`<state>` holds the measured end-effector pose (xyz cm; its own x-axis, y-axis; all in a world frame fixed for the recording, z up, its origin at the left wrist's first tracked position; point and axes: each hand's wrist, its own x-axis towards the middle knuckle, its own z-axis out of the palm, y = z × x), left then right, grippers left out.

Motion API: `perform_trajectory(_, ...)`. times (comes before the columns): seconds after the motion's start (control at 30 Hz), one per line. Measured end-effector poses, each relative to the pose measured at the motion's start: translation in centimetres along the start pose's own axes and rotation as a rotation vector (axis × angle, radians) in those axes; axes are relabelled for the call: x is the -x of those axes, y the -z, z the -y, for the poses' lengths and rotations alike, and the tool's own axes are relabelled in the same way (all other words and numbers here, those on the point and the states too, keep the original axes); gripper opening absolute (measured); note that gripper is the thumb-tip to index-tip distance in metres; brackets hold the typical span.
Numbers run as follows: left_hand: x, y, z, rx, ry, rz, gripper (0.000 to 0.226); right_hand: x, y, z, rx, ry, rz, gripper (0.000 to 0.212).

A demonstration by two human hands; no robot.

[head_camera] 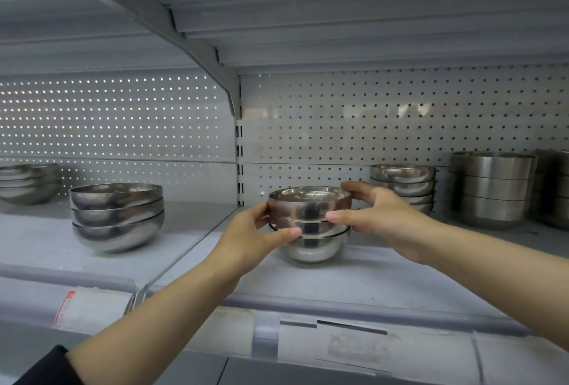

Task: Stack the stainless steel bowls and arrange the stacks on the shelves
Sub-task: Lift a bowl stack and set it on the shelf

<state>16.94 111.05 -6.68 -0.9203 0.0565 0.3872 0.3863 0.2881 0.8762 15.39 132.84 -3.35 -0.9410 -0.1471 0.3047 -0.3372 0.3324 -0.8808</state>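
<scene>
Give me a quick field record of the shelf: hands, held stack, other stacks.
left hand: grips held stack's left side
right hand: grips its right side
held stack: three nested bowls, upright, on shelf, just right of divider
left stack: three bowls, left bay
far-left stack: partly cut off
right stack: behind right hand
tall stack: far right

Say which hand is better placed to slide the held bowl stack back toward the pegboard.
Right, marginally. Both hands hold the held stack. The right hand wraps the top bowl's far rim with its thumb in front; the left hand only steadies the side with its thumb low. Best to keep both on.
</scene>
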Motion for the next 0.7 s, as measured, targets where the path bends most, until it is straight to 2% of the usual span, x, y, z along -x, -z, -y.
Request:
perform_trajectory(0.1, -0.1, 0.0, 0.4, 0.018, 0.044, 0.073, 0.049, 0.2, 0.0, 0.1, -0.056, -0.007, 0.028, 0.109)
perform_trajectory(0.2, -0.1, -0.1, 0.7, -0.033, 0.086, 0.145, 0.060, 0.5, -0.1, 0.1, -0.152, -0.021, 0.044, 0.121)
perform_trajectory(0.23, -0.1, -0.1, 0.8, -0.045, 0.100, 0.156, 0.062, 0.6, -0.2, 0.1, -0.180, -0.030, 0.056, 0.115)
perform_trajectory(0.33, -0.5, -0.2, 0.9, -0.067, 0.124, 0.138, 0.058, 0.7, -0.2, 0.0, -0.200, -0.011, 0.129, 0.060)
perform_trajectory(0.43, -1.3, -0.3, 0.8, -0.075, 0.138, 0.142, 0.057, 0.2, 0.0, -0.2, -0.191, -0.014, 0.114, 0.039)
perform_trajectory(0.63, -6.2, -0.6, 0.0, -0.099, 0.094, 0.157, 0.049, -2.9, 0.9, 0.5, -0.141, -0.018, -0.011, 0.046)
perform_trajectory(0.7, -8.8, -0.9, 0.0, -0.096, 0.075, 0.176, 0.040, -4.5, 1.3, 0.3, -0.173, -0.027, -0.045, 0.048)
